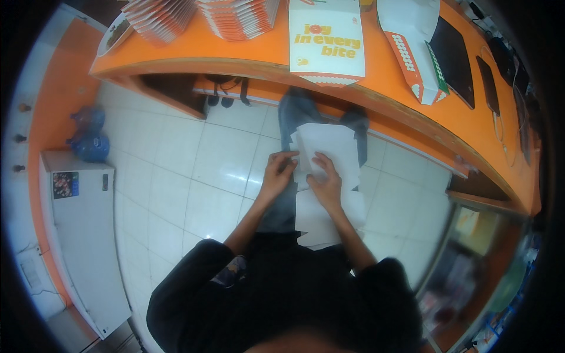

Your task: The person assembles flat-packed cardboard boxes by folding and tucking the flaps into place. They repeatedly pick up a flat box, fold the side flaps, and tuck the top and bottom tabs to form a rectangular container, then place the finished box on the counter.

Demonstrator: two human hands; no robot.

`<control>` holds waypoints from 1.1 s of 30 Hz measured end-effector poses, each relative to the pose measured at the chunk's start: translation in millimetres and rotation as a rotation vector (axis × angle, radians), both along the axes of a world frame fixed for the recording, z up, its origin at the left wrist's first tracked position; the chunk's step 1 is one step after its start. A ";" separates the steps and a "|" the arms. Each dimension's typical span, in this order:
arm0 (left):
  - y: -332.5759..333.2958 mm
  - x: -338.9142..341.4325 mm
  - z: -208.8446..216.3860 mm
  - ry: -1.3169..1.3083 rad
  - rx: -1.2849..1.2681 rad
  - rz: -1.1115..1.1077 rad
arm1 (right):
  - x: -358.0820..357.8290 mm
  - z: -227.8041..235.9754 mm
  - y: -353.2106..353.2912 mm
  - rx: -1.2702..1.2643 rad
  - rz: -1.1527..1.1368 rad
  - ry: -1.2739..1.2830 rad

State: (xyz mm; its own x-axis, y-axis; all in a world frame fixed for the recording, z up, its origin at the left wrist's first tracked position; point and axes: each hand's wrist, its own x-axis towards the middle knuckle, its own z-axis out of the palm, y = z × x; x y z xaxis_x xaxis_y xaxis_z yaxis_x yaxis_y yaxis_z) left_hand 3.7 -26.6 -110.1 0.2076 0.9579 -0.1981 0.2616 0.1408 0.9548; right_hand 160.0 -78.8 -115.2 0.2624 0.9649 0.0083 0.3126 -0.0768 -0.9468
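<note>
A white cardboard box blank [332, 154], unfolded and plain side up, lies across my lap with its cut flaps along the sides. My left hand [280, 173] is at its left edge, fingers bent and closed about a side flap there. Upon the board's upper panel rests my right hand [327, 181], its fingers and thumb apart and touching the surface. The lower panel [329, 212] spreads below a crease, partly covered by my right forearm.
An orange counter [259, 56] curves ahead, bearing stacked printed cartons [241, 17], a closed printed box [326, 41], an open box [415, 53], a dark tablet-like slab [453, 59] and a phone [488, 85]. A white fridge [85, 235] and blue water bottles [89, 144] are left; shelves [453, 276] right.
</note>
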 end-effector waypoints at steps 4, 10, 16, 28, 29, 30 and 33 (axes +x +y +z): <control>0.2 13.2 -1.3 -0.255 -0.169 0.121 | 8.4 4.7 -7.3 -0.104 -0.021 0.260; 13.9 24.3 1.9 -0.186 -0.237 0.086 | 12.0 8.5 -14.6 -0.081 0.054 0.209; 18.1 25.2 20.4 0.156 0.126 -0.223 | 29.5 24.7 14.9 -0.028 -0.113 0.387; -1.8 35.9 58.3 0.072 0.392 -0.127 | 47.0 70.3 34.1 -0.129 -0.062 0.712; -0.8 35.0 57.9 0.007 0.312 -0.068 | 50.2 72.8 31.5 -0.120 -0.043 0.680; 0.2 34.4 57.7 -0.023 0.276 -0.054 | 51.3 74.7 28.6 -0.092 -0.036 0.660; 3.3 35.1 59.5 -0.114 0.199 -0.015 | 47.4 77.9 17.4 -0.075 -0.090 0.540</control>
State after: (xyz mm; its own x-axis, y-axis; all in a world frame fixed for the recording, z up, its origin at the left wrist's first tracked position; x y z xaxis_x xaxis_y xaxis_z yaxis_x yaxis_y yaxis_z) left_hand 38.8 -23.3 -50.6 0.2325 0.9724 0.0204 0.1508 -0.0568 0.9869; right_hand 207.4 -61.4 -37.3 0.2922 0.9312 -0.2179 -0.2270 -0.1538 -0.9617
